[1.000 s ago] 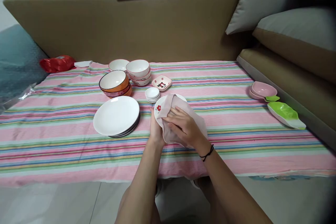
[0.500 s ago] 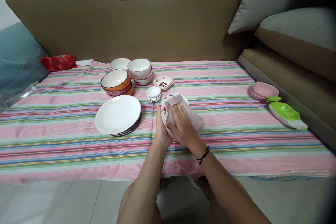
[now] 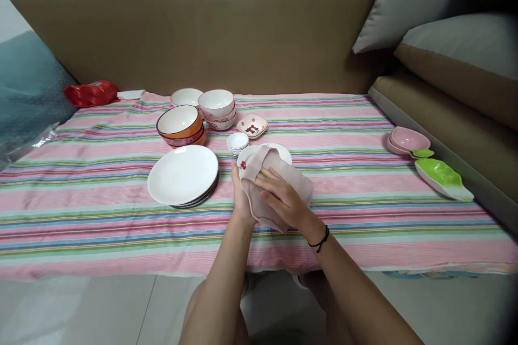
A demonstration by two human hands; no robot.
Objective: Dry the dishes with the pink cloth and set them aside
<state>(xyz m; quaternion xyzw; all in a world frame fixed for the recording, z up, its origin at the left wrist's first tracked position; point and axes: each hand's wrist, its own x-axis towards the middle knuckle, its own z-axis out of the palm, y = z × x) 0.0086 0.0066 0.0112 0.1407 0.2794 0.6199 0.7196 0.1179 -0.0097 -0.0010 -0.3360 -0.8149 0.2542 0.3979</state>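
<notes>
My left hand (image 3: pixel 242 197) grips a white plate with a red flower (image 3: pixel 244 157) by its left edge, thumb along the rim. A pale pinkish-grey cloth (image 3: pixel 298 180) lies over most of that plate. My right hand (image 3: pixel 286 200), a black band on its wrist, presses the cloth onto the plate, its fingertips tucked under a fold. Behind the held plate, another white plate (image 3: pixel 285 152) shows in part on the striped cover. Just beyond stand a stack of small white dishes (image 3: pixel 237 141) and pink square dishes with a cartoon print (image 3: pixel 253 125).
To the left are stacked large white plates (image 3: pixel 183 175), orange-rimmed bowls (image 3: pixel 180 123) and white bowls with red rims (image 3: pixel 217 102). Pink bowls (image 3: pixel 410 139) and a green leaf-shaped dish (image 3: pixel 442 177) lie at the right, beside cushions (image 3: pixel 461 43). A red package (image 3: pixel 92 94) sits far left.
The held plate and my left hand have shifted slightly left, and more of the white plate behind shows. My right hand has slid lower over the plate with the cloth.
</notes>
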